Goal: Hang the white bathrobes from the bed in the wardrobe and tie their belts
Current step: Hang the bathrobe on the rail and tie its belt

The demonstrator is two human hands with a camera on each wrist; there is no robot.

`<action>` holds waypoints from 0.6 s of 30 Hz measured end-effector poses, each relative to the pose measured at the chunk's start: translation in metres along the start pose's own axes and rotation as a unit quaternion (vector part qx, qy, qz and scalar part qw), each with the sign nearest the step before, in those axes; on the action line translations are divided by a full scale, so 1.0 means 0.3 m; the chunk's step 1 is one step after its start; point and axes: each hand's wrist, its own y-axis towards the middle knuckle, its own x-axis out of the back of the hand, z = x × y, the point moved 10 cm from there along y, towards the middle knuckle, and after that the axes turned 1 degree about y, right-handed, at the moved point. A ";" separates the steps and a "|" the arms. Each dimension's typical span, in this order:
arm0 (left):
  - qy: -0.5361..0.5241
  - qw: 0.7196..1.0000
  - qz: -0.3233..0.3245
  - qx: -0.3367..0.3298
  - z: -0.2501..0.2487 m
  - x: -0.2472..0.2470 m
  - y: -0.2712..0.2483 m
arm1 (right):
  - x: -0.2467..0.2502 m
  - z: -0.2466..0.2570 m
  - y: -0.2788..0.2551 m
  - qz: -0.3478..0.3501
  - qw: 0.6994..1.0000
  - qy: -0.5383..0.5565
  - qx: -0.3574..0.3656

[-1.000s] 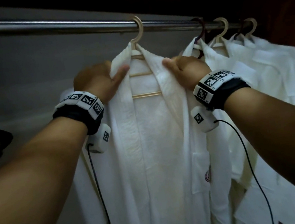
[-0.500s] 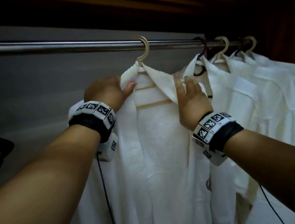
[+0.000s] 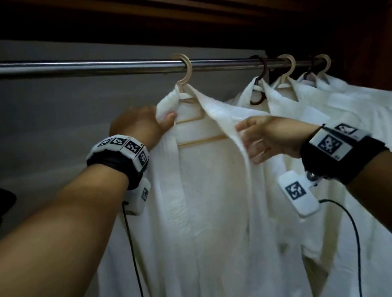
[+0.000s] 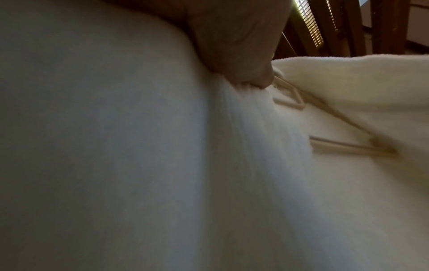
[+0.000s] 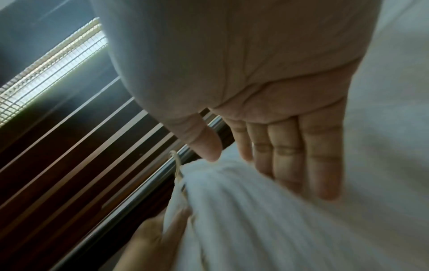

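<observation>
A white bathrobe (image 3: pixel 210 196) hangs open on a pale hanger (image 3: pixel 187 75) hooked over the steel rail (image 3: pixel 81 66). My left hand (image 3: pixel 147 122) grips the robe's left collar (image 3: pixel 166 102) near the hanger's neck; its thumb (image 4: pixel 255 77) presses the bunched cloth (image 4: pixel 243 119). My right hand (image 3: pixel 260 135) is at the right lapel (image 3: pixel 226 120), palm up, fingers straight and relaxed. In the right wrist view the right hand's fingers (image 5: pixel 285 152) lie extended over the robe's cloth (image 5: pixel 267 210), gripping nothing. No belt shows.
Several more white robes (image 3: pixel 333 111) hang close together on hangers (image 3: pixel 288 67) at the rail's right end, against the dark wooden side wall (image 3: pixel 386 38). The grey back panel (image 3: pixel 39 130) lies behind the rail's left stretch. Slatted wood (image 3: pixel 172 3) runs overhead.
My right hand let go of the right lapel, dropped and turned palm up beside it. My left hand kept its hold on the left collar. The view tilted upward.
</observation>
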 end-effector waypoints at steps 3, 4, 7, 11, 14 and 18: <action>-0.017 1.000 0.013 -0.012 0.002 -0.005 -0.004 | -0.054 -0.019 0.005 -0.006 0.988 -0.156 0.016; -0.020 1.000 0.013 -0.018 0.002 -0.003 -0.007 | -0.031 -0.003 0.016 -0.055 0.973 -0.220 0.049; -0.027 0.999 0.013 -0.030 -0.009 0.012 -0.021 | 0.019 0.073 0.006 -0.190 0.922 -0.308 0.137; -0.030 0.999 0.024 -0.034 -0.009 0.026 -0.027 | 0.061 0.159 -0.037 -0.333 0.845 -0.368 0.199; -0.051 0.997 0.045 -0.033 -0.003 0.026 -0.024 | 0.080 0.176 0.024 -0.303 0.841 -0.402 0.198; -0.072 0.995 0.049 -0.050 -0.007 0.019 -0.022 | 0.053 0.206 0.078 -0.234 0.856 -0.407 0.215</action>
